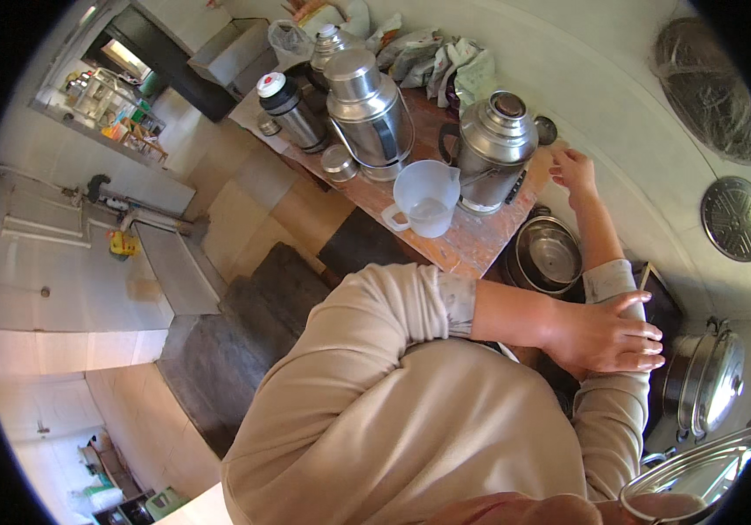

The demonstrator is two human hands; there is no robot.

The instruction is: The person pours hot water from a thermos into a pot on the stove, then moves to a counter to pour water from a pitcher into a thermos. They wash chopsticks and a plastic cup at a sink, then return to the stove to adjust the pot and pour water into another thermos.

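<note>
My left hand (611, 338) reaches across my body and grips the beige sleeve (611, 387) on my right forearm. My right hand (573, 172) is stretched out beside the far corner of the table (474, 246), its fingers loosely curled with nothing seen in them. Close by it are a dark ladle bowl (545, 130) and a steel vacuum flask (496, 151) with a dark handle. A translucent plastic measuring jug (426, 197) stands at the table's near edge, next to a larger steel flask (372, 121).
A slim flask (291, 111) with a white cap and a small round tin (339, 163) stand further left. Plastic bags (467, 72) lie along the wall. Nested steel basins (548, 252) sit beyond the table, a lidded steel pot (703, 384) at right, and a metal steamer plate (736, 218) hangs above.
</note>
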